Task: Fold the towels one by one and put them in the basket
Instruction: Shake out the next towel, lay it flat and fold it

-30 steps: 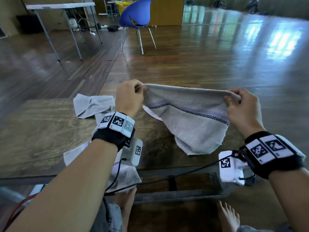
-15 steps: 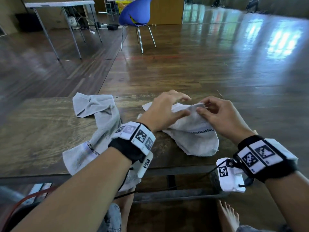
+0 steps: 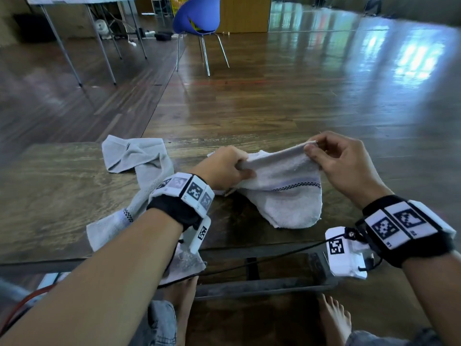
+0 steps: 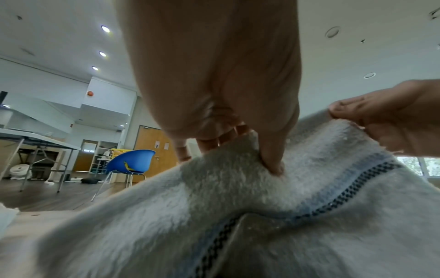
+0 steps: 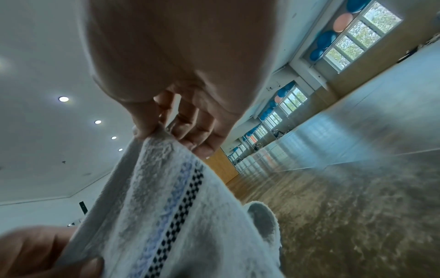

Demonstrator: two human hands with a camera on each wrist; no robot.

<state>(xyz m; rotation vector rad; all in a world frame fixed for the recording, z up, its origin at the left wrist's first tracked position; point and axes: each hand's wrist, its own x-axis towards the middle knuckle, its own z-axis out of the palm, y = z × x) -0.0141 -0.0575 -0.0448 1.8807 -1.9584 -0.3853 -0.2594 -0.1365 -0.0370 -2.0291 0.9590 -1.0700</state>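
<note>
A grey towel with a checkered stripe is doubled over, its lower part lying on the wooden table. My left hand grips its left upper edge, thumb and fingers curled round the cloth. The towel's right corner is pinched between thumb and forefinger of my right hand, lifted a little above the table. A second grey towel lies crumpled on the table to the left, partly hidden by my left forearm. No basket shows near the table.
The table's near edge runs just in front of me, with cables hanging below. My bare feet are under it. A blue chair and a folding table stand far back on the wooden floor.
The towel was held spread wide a second ago, then my hands came together over the table. Now they have drawn apart again, holding the doubled towel's top edge.
</note>
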